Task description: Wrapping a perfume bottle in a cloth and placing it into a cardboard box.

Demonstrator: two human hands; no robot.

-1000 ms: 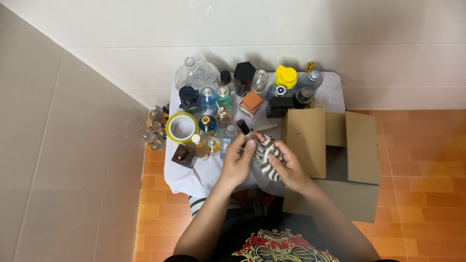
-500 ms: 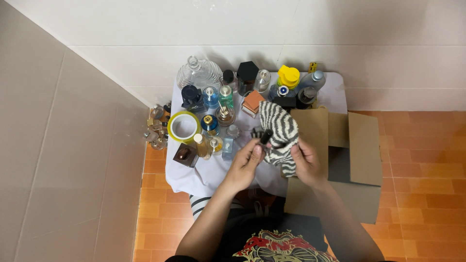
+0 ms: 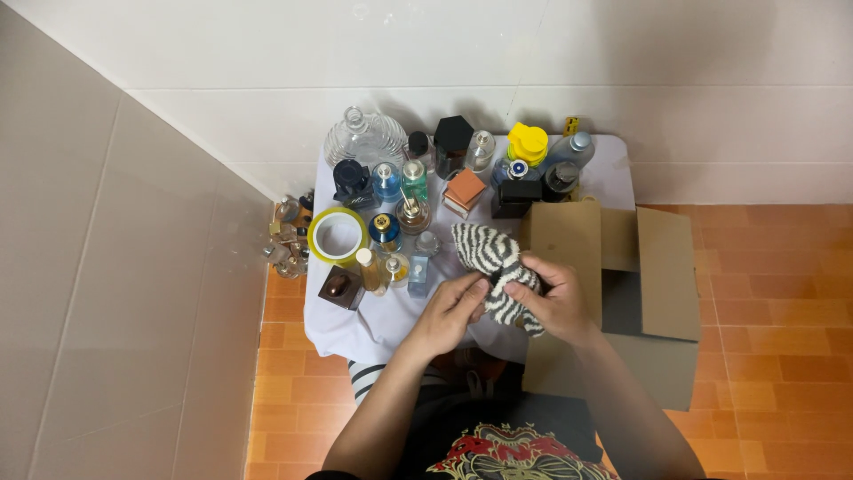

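Both hands grip a striped cloth (image 3: 494,271) just left of the cardboard box (image 3: 622,284), the left hand (image 3: 453,313) pinching its lower edge, the right hand (image 3: 555,298) closed around its right side.

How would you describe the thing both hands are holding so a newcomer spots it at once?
On the small white-covered table against the tiled wall, look at the near edge beside the open cardboard box. There the left hand and right hand grip a black-and-white striped cloth, the only soft thing among glass bottles.
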